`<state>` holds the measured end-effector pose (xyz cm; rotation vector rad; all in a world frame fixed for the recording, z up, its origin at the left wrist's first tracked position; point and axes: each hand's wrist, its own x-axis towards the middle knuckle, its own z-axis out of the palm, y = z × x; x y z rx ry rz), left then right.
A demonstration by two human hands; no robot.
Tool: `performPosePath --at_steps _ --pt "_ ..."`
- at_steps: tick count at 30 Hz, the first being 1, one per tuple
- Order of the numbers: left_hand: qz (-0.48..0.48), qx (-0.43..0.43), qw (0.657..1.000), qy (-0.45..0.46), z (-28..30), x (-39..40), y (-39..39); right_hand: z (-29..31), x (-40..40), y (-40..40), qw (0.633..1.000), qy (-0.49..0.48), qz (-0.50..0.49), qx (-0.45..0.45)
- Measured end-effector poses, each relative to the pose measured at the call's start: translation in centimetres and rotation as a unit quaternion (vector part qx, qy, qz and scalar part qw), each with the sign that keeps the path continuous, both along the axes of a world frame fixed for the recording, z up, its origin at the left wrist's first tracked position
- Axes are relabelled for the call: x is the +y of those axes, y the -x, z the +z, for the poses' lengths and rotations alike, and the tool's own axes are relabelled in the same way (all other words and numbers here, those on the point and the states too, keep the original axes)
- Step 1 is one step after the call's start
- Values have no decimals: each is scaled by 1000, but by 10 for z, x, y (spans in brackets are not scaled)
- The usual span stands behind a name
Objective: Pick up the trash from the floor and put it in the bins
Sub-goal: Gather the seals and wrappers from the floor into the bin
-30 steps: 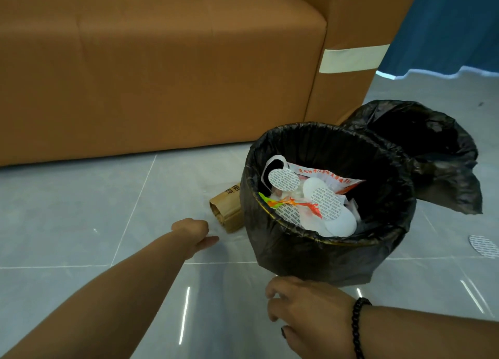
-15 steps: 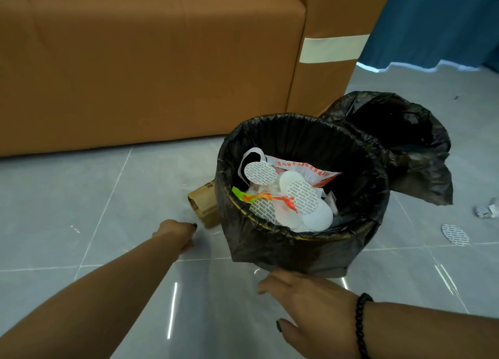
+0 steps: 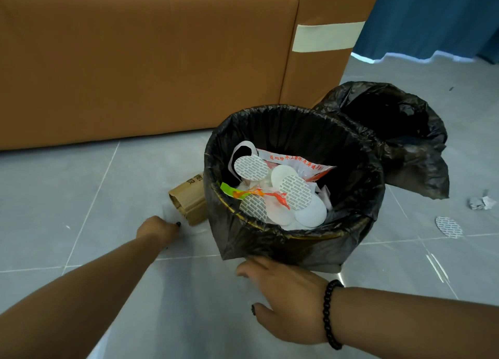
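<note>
Brown paper bag (image 3: 189, 196) bears black print, too small to read.

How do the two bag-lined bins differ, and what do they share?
The near bin holds white discs and wrappers; the far bin looks dark and empty. The near bin's liner sits taut around its rim; the far bin's liner sags in loose folds. Both have black bags and stand on the grey floor.

Grey tile floor (image 3: 81, 191) w/ thin white lines. On it: two bins w/ black bags, front bin (image 3: 294, 240) touching back bin (image 3: 391, 132). Brown paper bag (image 3: 187, 199) lies flat, tucked vs. front bin's left side. On the right, a round patterned sticker (image 3: 449, 227) & a crumpled silver scrap (image 3: 482, 202), near each other. Big brown sofa (image 3: 140, 61) stands at the back.
</note>
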<state>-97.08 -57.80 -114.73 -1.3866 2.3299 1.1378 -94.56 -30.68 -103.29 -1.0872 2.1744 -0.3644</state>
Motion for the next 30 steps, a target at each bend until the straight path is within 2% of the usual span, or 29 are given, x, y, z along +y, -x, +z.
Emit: performPosePath --at_steps 3,7,9,13,16,20,24,28,30 --pt "56 109 992 -39 26 -17 0 1 2 -2 1000 -3 2 8" --pt "45 212 975 56 81 -40 -6 11 -5 -6 1000 9 -5 20" --pt "64 256 962 64 103 -50 -15 18 -12 -7 999 33 -16 25" --pt "125 330 934 -55 139 -56 -43 32 -31 -12 996 79 -27 22" --pt "118 341 926 -115 154 -48 -64 40 -45 -13 984 161 -75 14" --pt "103 345 919 -163 165 -24 -81 47 -58 -15 936 301 -180 -13" --pt "12 344 902 -261 187 15 -82 49 -70 -16 905 321 -268 -80" --pt "-53 353 880 -313 199 42 -82 51 -78 -20 881 320 -320 -140" --pt "-78 353 871 -333 203 51 -82 53 -79 -22 852 339 -346 -202"
